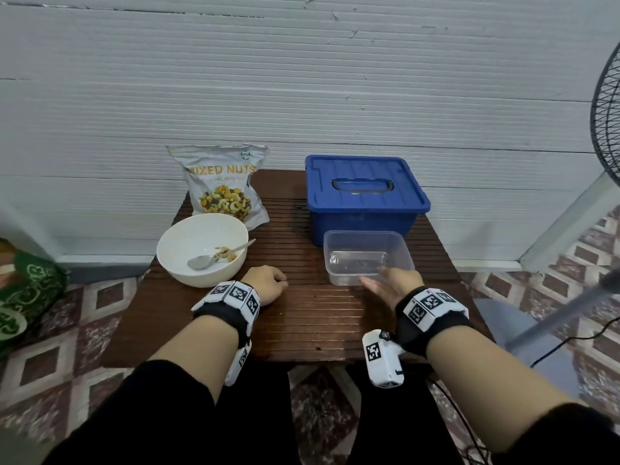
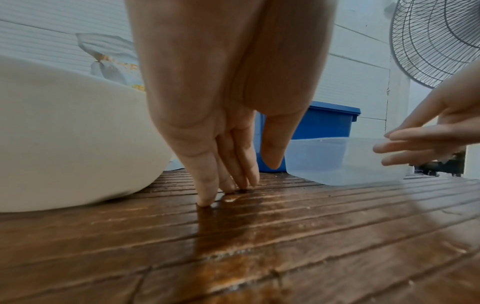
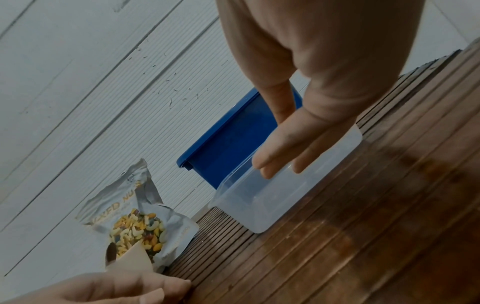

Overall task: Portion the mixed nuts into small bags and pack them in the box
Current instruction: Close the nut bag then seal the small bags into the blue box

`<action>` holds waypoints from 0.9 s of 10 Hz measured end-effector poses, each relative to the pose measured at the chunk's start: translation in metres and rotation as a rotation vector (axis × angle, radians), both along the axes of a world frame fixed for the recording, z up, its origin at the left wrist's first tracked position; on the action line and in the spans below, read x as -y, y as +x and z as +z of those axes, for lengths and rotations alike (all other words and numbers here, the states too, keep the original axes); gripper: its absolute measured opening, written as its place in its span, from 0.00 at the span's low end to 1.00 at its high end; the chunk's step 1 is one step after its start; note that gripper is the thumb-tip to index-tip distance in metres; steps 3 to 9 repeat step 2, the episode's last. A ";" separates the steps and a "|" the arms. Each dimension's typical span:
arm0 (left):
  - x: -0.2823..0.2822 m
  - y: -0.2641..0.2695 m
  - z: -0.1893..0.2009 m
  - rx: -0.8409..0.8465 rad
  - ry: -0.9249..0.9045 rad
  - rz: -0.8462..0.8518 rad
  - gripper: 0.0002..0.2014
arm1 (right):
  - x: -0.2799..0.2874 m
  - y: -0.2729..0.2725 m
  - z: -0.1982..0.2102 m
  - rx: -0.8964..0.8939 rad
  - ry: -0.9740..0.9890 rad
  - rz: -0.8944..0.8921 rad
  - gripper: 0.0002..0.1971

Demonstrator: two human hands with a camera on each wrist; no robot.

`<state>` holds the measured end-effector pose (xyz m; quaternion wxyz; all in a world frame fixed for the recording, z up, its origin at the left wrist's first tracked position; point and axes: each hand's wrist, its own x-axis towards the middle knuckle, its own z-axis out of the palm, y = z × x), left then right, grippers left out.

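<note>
The right hand (image 1: 392,283) is reaching with its fingers straight and spread, its grip holding nothing; the fingertips (image 3: 270,162) are hovering at the near rim of the clear plastic tub (image 1: 367,256), though actual contact cannot be told. The left hand (image 1: 268,283) is holding nothing either, its fingertips (image 2: 205,197) pointing down and touching the wooden bench (image 1: 302,317), just beside the white bowl (image 1: 201,250).

A metal spoon (image 1: 214,258) is lying in the bowl with a small remnant of nuts (image 1: 225,253). Behind the bowl, the silver mixed nuts bag (image 1: 223,182) is standing upright against the wall. The blue box (image 1: 364,199) is sitting at the far right of the bench with its lid on, directly behind the clear tub and very near it. A standing fan (image 1: 607,122) is showing at the right edge.
</note>
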<state>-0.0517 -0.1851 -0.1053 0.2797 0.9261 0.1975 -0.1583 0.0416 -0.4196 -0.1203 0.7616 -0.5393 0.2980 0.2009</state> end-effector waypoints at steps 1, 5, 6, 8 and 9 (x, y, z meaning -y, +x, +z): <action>0.000 -0.002 0.001 0.000 -0.007 -0.005 0.16 | -0.001 -0.006 0.000 -0.002 0.053 -0.010 0.34; 0.000 -0.002 0.001 0.032 -0.022 0.020 0.16 | -0.002 -0.009 -0.001 -0.024 0.023 -0.009 0.31; 0.000 -0.002 0.001 0.032 -0.022 0.020 0.16 | -0.002 -0.009 -0.001 -0.024 0.023 -0.009 0.31; 0.000 -0.002 0.001 0.032 -0.022 0.020 0.16 | -0.002 -0.009 -0.001 -0.024 0.023 -0.009 0.31; 0.000 -0.002 0.001 0.032 -0.022 0.020 0.16 | -0.002 -0.009 -0.001 -0.024 0.023 -0.009 0.31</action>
